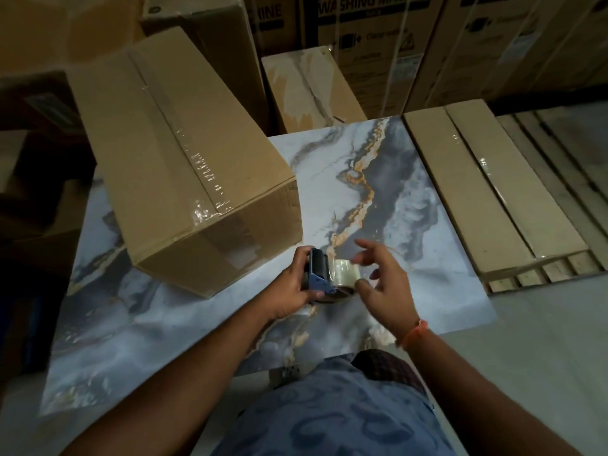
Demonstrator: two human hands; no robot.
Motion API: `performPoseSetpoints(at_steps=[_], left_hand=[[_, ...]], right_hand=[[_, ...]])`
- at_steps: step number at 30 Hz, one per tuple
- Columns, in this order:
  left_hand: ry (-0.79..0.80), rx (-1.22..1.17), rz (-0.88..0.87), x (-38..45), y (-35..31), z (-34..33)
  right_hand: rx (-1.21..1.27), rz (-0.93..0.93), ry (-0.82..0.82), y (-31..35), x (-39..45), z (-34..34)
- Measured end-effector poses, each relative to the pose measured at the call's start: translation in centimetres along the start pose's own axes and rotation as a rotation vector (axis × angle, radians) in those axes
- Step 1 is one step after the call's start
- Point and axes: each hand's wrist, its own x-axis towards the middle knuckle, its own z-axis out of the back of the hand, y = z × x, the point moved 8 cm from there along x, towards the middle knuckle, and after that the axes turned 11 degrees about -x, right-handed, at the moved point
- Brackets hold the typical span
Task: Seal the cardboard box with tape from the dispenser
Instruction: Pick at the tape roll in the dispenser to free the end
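Nearest, the left hand (292,284) grips the blue tape dispenser (320,274) just above the marbled desk (394,199). The right hand (383,281) has its fingers spread loosely, fingertips at the clear tape roll (343,271). Beyond on the left, the cardboard box (184,159) lies on the desk, tape along its top seam.

Warehouse, stacked appliance cartons (371,44), pallet (543,271)

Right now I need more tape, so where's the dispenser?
In the head view, the dispenser is low-centre, gripped by the left hand, just right of the cardboard box.
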Motion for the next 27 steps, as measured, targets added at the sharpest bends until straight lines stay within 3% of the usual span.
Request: performPoseSetpoints(at_steps=[3, 9, 23, 27], left_hand=[[0.051, 0.041, -0.018, -0.1, -0.5, -0.6], [0.002, 0.093, -0.003, -0.1, -1.0, -1.1], [-0.086, 0.226, 0.049, -0.5, -1.3, -1.5], [-0.09, 0.242, 0.066, -0.5, -1.5, -1.6]], right_hand=[[0.06, -0.056, 0.245, -0.7, 3.1, 0.1], [-0.11, 0.08, 0.711, -0.8, 5.4, -2.2], [-0.039, 0.166, 0.84, -1.0, 6.9, -2.0], [0.045, 0.098, 0.937, -0.8, 7.2, -2.3]])
